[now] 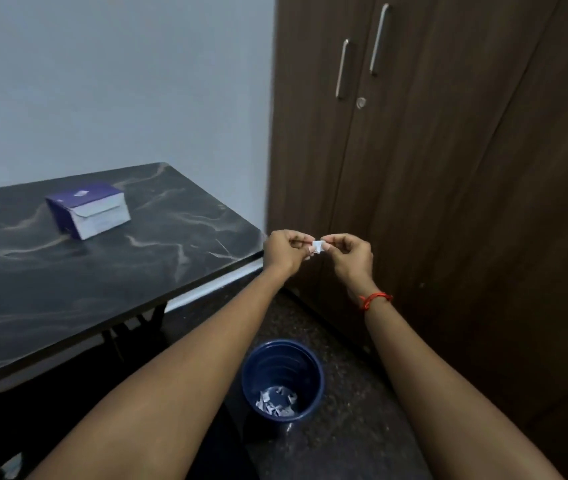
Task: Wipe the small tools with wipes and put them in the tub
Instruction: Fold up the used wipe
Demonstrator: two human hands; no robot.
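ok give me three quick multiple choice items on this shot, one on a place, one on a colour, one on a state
1. Where is the box?
A. on the table
B. on the floor
C. in the cupboard

2. What colour is the tub?
A. red
B. blue
C. white

3. How is the white piece held?
A. pinched between the left hand and the right hand
B. lying on the table
C. dropped in the tub

Answers:
1. A, the box sits on the dark tabletop near the wall.
2. B, the tub's wall and rim are dark blue, with white scraps at its bottom.
3. A, fingers of both hands grip the piece from either side, in the air above the tub.
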